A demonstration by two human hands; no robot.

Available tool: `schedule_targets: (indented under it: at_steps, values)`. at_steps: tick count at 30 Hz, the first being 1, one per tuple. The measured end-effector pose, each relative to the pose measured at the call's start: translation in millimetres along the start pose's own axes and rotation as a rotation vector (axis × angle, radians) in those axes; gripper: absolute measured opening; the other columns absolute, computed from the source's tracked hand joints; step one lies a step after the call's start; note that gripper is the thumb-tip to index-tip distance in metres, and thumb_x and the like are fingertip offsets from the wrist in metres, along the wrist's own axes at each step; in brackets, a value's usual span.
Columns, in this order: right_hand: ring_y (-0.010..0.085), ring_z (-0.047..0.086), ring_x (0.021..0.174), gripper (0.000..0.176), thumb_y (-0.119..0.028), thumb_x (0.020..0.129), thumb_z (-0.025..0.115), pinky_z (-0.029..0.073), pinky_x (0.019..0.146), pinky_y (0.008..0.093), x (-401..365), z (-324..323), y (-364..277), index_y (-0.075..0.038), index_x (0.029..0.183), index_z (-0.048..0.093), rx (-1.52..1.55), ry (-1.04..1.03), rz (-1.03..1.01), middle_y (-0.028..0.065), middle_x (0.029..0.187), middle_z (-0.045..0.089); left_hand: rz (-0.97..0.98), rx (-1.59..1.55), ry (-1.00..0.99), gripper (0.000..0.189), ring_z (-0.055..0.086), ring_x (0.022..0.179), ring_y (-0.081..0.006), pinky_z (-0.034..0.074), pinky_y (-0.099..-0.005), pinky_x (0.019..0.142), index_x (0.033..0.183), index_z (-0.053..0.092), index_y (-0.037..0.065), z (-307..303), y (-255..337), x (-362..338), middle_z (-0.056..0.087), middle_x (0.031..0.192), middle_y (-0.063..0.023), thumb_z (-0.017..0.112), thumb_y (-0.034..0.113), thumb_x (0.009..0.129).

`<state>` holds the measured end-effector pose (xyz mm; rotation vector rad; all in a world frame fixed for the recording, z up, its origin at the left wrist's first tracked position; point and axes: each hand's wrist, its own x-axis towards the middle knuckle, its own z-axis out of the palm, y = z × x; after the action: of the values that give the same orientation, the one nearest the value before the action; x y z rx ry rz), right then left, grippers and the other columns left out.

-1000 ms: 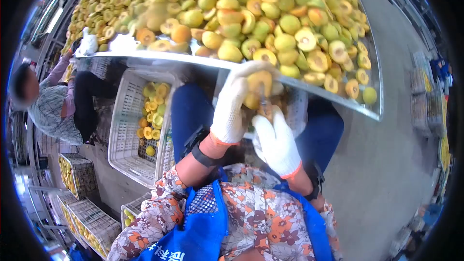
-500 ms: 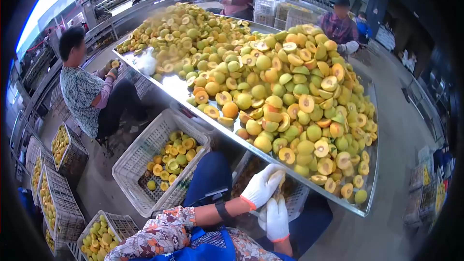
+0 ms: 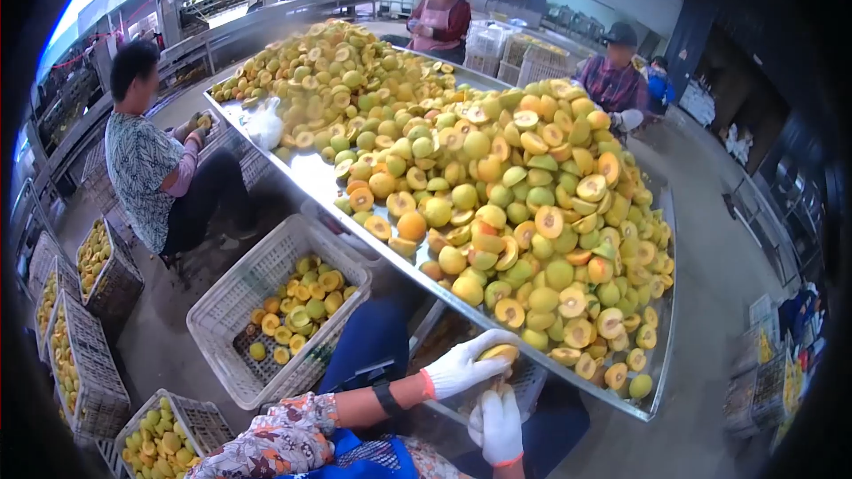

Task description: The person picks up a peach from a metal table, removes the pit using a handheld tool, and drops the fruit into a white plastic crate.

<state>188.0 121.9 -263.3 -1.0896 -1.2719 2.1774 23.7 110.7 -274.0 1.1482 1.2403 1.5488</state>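
Fingers of the left hand [image 3: 466, 365] grip 1 fruit [image 3: 500, 354] just off the near edge of the worktop [image 3: 311, 168], long axis hard to judge. The curled right hand [image 3: 497, 426] sits just bodyward; whether it grips anything, I cannot tell.

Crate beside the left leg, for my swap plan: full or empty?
The crate is partly filled: fruit covers some of its floor, and bare patches show.

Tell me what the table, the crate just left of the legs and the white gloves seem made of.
Table: probably metal, maybe steel, smooth and shiny, from its glare. Crate: likely plastic, dull grey, with slotted walls. Gloves: matt, apparently knitted fabric, soft and close-fitting; fibre unclear.
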Motion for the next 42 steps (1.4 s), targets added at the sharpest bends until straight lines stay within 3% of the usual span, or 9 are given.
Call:
schedule_targets:
  at_steps: [3,7,10,13,17,22,34,38,42]
  values:
    - [0.0084,0.037,0.046,0.008,-0.023,0.104,0.049,0.028,0.040,0.0244,1,7,-7,-0.015,0.104,0.045,-0.133,0.067,-0.007,-0.0001,0.065,0.043,-0.137,0.071,-0.047,0.035,0.068,0.106,-0.0231,0.052,-0.0360,0.094,0.129,0.059,0.008,-1,12,5,0.071,0.115,-0.0145,0.062,0.028,0.101]
    - [0.0101,0.038,0.046,0.009,-0.023,0.105,0.049,0.029,0.038,0.0261,1,1,8,-0.016,0.108,0.044,0.073,-0.016,0.072,0.0008,0.065,0.042,0.048,0.268,0.201,0.027,0.072,0.087,-0.0368,0.056,-0.0423,0.076,0.122,0.064,0.012,10,-2,-4,0.071,0.095,-0.0204,0.056,0.030,0.103]
    - [0.0081,0.036,0.048,0.009,-0.022,0.106,0.050,0.026,0.040,0.0240,-7,2,7,-0.016,0.104,0.044,0.235,-0.164,0.119,-0.0012,0.068,0.039,-0.260,-0.217,0.063,0.029,0.069,0.093,-0.0189,0.054,-0.0339,0.083,0.119,0.067,0.006,2,-24,-2,0.073,0.100,-0.0119,0.057,0.028,0.103]
    - [0.0080,0.033,0.047,0.009,-0.022,0.107,0.049,0.025,0.040,0.0241,0,5,16,-0.015,0.104,0.045,0.119,-0.110,0.097,-0.0009,0.067,0.040,-0.206,-0.037,0.163,0.030,0.063,0.094,-0.0115,0.052,-0.0297,0.085,0.118,0.068,0.004,4,-24,-12,0.072,0.100,-0.0066,0.055,0.027,0.104]
    - [0.0081,0.031,0.045,0.014,-0.028,0.108,0.047,0.026,0.040,0.0248,-10,5,9,-0.015,0.105,0.046,0.248,-0.197,0.185,-0.0013,0.065,0.038,-0.251,-0.267,0.068,0.028,0.063,0.088,-0.0104,0.052,-0.0284,0.081,0.114,0.068,0.006,-2,-22,-16,0.070,0.095,-0.0037,0.051,0.026,0.106]
    - [0.0074,0.029,0.043,0.021,-0.033,0.109,0.046,0.024,0.040,0.0245,-10,7,14,-0.015,0.099,0.049,0.372,-0.248,0.223,-0.0025,0.065,0.038,0.008,-0.017,0.252,0.023,0.062,0.087,-0.0112,0.051,-0.0273,0.082,0.115,0.067,0.006,8,-38,-21,0.069,0.095,-0.0030,0.053,0.020,0.104]
    - [0.0052,0.028,0.036,0.036,-0.047,0.108,0.045,0.024,0.038,0.0220,5,-9,20,-0.013,0.105,0.057,0.807,-0.690,0.411,-0.0054,0.058,0.037,-0.092,-0.299,-0.383,0.047,0.066,0.092,-0.0191,0.053,-0.0319,0.086,0.119,0.062,0.000,-29,-29,0,0.069,0.100,-0.0120,0.047,0.043,0.106]
    - [0.0052,0.030,0.039,0.032,-0.043,0.108,0.048,0.025,0.038,0.0223,4,-7,14,-0.012,0.106,0.055,0.747,-0.726,0.313,-0.0039,0.060,0.040,-0.206,-0.872,0.324,0.048,0.066,0.074,-0.0203,0.054,-0.0302,0.061,0.119,0.059,0.006,-32,-14,-3,0.069,0.093,-0.0139,0.042,0.049,0.108]
    - [0.0065,0.031,0.043,0.020,-0.029,0.108,0.051,0.025,0.038,0.0229,12,-28,26,-0.011,0.100,0.049,0.229,-0.111,0.195,-0.0010,0.065,0.040,-0.077,0.114,0.626,0.031,0.068,0.074,-0.0154,0.055,-0.0289,0.062,0.115,0.067,0.009,-139,15,-16,0.068,0.090,-0.0049,0.056,0.035,0.103]
